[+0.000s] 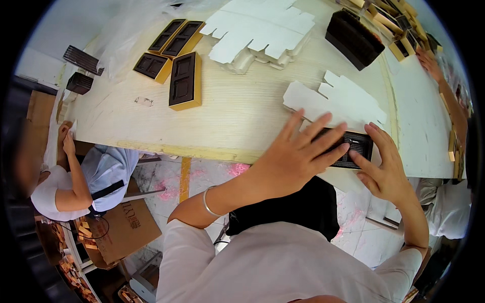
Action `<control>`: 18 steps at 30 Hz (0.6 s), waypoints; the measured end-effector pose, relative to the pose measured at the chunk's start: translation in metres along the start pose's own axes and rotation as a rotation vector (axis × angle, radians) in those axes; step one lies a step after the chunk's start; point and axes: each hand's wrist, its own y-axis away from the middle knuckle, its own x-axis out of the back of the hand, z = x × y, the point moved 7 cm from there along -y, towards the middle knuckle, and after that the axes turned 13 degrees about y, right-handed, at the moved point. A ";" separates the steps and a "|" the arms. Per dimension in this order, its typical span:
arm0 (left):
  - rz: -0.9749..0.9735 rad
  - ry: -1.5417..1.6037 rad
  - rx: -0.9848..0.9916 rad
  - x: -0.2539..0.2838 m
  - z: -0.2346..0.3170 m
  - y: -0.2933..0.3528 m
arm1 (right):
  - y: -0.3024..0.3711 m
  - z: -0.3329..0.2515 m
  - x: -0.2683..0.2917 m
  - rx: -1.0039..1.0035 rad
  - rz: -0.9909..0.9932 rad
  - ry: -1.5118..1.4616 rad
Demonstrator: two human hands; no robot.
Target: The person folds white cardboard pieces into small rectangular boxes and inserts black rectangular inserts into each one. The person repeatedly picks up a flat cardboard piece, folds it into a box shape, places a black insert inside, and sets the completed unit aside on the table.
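A black plastic tray (359,144) with a textured bottom lies near the front edge of the table, right of the middle. My left hand (298,159) is open, its fingers spread flat across the tray's left part and hiding much of it. At the tray's right end my right hand (386,174) grips it, thumb pressing on the inside and index finger at the far corner. Just beyond both hands lie flat white card blanks (338,101) with notched edges. A thin bracelet circles my left wrist.
Gold boxes with black inserts (185,81) stand at the far left of the table (232,116). A pile of white blanks (262,30) lies at the back, beside a stack of dark trays (353,39). Co-workers sit left and right. A cardboard carton (129,230) stands on the floor.
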 end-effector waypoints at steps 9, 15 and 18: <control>-0.096 -0.051 -0.003 0.000 0.008 -0.006 | -0.003 0.000 -0.008 -0.103 0.053 -0.168; 0.329 0.070 0.163 0.068 -0.036 0.029 | -0.004 0.016 0.018 -0.005 0.139 -0.006; 0.442 -0.318 0.454 0.117 -0.070 0.055 | 0.020 0.148 0.053 -0.301 0.308 0.504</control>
